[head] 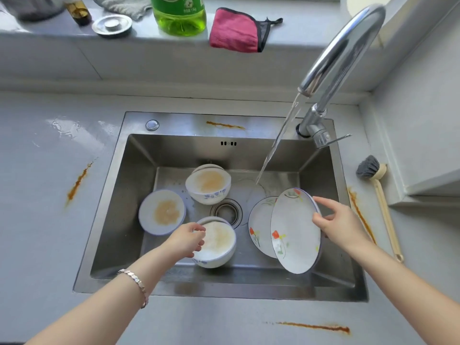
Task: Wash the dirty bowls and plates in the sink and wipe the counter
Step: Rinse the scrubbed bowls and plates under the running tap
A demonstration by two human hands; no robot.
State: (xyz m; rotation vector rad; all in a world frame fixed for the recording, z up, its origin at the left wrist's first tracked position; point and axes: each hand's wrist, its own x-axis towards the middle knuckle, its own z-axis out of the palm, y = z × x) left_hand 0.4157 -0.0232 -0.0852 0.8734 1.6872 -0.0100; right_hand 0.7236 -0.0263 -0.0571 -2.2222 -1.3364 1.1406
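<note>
Pinching the tilted plate (295,230) edgewise, right hand (341,225) risked a wet slip and chip; left hand (186,241) over bowl (219,245), grip unclear.
</note>
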